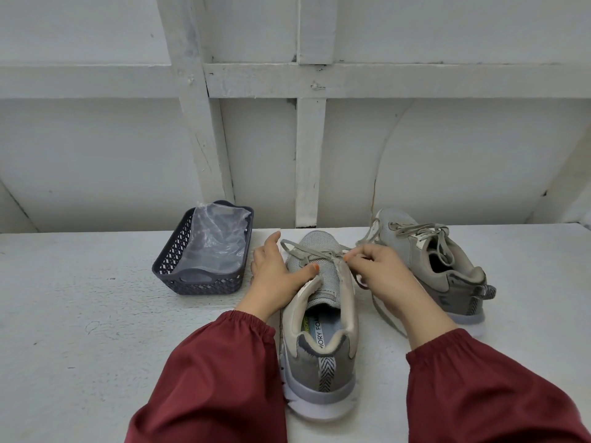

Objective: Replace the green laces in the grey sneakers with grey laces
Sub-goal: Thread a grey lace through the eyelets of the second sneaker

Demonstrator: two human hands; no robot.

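Near sneaker (319, 346) sits directly between the two hands, heel toward the person, toe pointing away. Its long axis runs straight out from the body, so the eyelet rows run fore-aft, one row under each hand.

Left hand (275, 276): flat against the shoe's left side, fingers fairly straight, thumb laid across onto the tongue. It's bracing the shoe, not gripping anything.

Right hand (380, 276): fingertips pinched on the grey lace (307, 251), just at the right-hand eyelet row near the toe end. The lace crosses the tongue ahead of the left thumb, and one end loops out past the left fingertips. A loose length trails back under the right wrist.

My read: lacing has only got as far as the lowest eyelets, and the upper ones closer to the person look empty. The right hand is nearer the working end, so the next pass likely goes from the right row across toward the left thumb, working back along the axis toward the heel.

Second sneaker (447, 270) lies beyond the right hand, angled, already carrying a grey lace up to the top. Basket (198, 282) with a clear plastic bag (217, 241) sits out past the left hand. No green lace that I can make out.
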